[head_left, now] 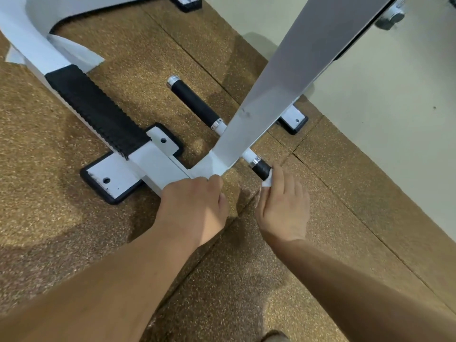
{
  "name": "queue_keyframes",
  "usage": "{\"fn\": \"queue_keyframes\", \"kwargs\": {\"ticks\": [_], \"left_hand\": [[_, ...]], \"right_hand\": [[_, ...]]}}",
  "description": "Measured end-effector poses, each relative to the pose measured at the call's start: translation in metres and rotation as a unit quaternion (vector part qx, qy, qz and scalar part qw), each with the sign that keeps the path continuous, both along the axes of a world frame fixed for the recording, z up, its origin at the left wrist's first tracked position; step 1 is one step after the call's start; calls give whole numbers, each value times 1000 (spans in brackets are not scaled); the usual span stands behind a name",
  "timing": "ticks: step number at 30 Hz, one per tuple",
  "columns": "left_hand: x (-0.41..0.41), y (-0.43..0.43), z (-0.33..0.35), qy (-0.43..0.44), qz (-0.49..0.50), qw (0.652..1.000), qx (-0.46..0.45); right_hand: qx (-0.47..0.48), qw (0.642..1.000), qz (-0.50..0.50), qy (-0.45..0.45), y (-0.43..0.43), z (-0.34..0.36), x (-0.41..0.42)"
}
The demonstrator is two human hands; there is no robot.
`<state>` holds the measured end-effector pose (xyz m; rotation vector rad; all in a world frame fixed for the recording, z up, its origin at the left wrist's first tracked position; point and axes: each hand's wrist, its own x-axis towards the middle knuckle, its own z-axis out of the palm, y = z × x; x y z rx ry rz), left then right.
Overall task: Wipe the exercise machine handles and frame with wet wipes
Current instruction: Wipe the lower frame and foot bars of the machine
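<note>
A white exercise machine frame (266,99) rises diagonally through the middle of the head view. Two black foam handles stick out from it: the far handle (195,102) on its left and the near handle (261,167) on its right. My right hand (283,206) is wrapped around the outer end of the near handle with a white wet wipe (267,181) pressed against it. Only a small part of the wipe shows between fingers and grip. My left hand (197,206) rests closed over the lower end of the white frame near the joint.
The machine's white base (116,174) has black-edged foot plates and a ribbed black step pad (96,112). Brown speckled rubber floor tiles lie all around. A pale smooth floor (394,132) runs along the right side. Another foot plate (294,119) sits behind the frame.
</note>
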<state>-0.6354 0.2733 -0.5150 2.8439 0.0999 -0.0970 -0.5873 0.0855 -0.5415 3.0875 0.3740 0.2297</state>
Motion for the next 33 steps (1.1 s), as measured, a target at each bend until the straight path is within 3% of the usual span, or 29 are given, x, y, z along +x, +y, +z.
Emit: {"fn": "queue_keyframes", "kwargs": {"ticks": [3, 5, 6, 7, 8, 9, 12, 16, 19, 25, 28, 30, 33], "left_hand": [[1, 0, 0, 1, -1, 1000, -5], [1, 0, -1, 4, 3, 1000, -9], [1, 0, 0, 5, 4, 1000, -10], [1, 0, -1, 4, 5, 1000, -12], [1, 0, -1, 2, 7, 1000, -12], [1, -1, -1, 1, 8, 1000, -12], [0, 0, -4, -4, 9, 1000, -12], [-1, -1, -4, -11, 6, 1000, 6], [-1, -1, -3, -2, 2, 1000, 12], [1, 0, -3, 15, -3, 1000, 1], [1, 0, -1, 10, -4, 1000, -2], [0, -1, -2, 6, -3, 1000, -5], [0, 0, -5, -6, 2, 1000, -1]], "right_hand": [[31, 998, -22, 44, 2, 13, 9], [112, 968, -89, 206, 16, 36, 43], [194, 906, -152, 343, 17, 42, 62], [268, 811, -215, 473, 17, 49, 79], [280, 735, -238, 569, 15, 52, 95], [267, 696, -233, 624, 11, 51, 105], [205, 676, -224, 671, 10, 46, 119], [260, 642, -238, 681, 16, 38, 119], [336, 665, -285, 603, 22, 30, 118], [194, 849, -247, 425, 36, 28, 131], [233, 904, -208, 291, 33, 26, 126], [309, 889, -180, 284, 25, 28, 115], [392, 784, -203, 437, 23, 38, 103]]}}
